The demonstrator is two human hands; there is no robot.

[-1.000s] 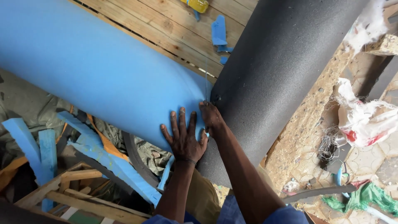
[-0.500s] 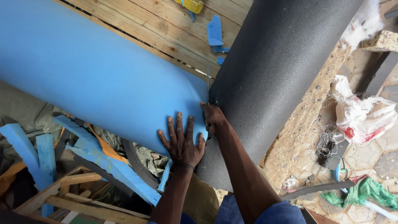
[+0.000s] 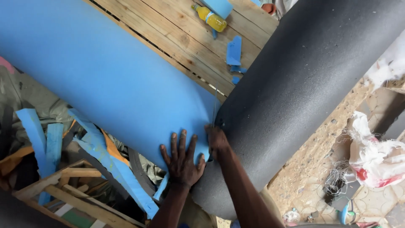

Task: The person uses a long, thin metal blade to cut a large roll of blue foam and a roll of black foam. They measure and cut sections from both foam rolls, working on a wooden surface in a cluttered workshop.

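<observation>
A large blue foam sheet (image 3: 97,71) droops over the near edge of a wooden plank table (image 3: 177,29). A dark grey foam sheet (image 3: 295,80) lies beside it on the right, their edges meeting in a seam. My left hand (image 3: 181,160) presses flat on the blue foam near the seam, fingers spread. My right hand (image 3: 217,141) is closed at the seam's near end, where a thin blade or wire (image 3: 214,103) stands in the cut; what it grips is hidden by the fingers.
A yellow bottle (image 3: 211,17) and blue foam scraps (image 3: 234,50) lie on the planks. Blue foam offcuts (image 3: 46,143) and wooden battens (image 3: 71,173) pile at lower left. White plastic bags (image 3: 375,156) and wire sit on the patterned floor at right.
The view has tilted so that more of the table and the bottle show. Both hands have slid slightly nearer along the seam; their poses are unchanged.
</observation>
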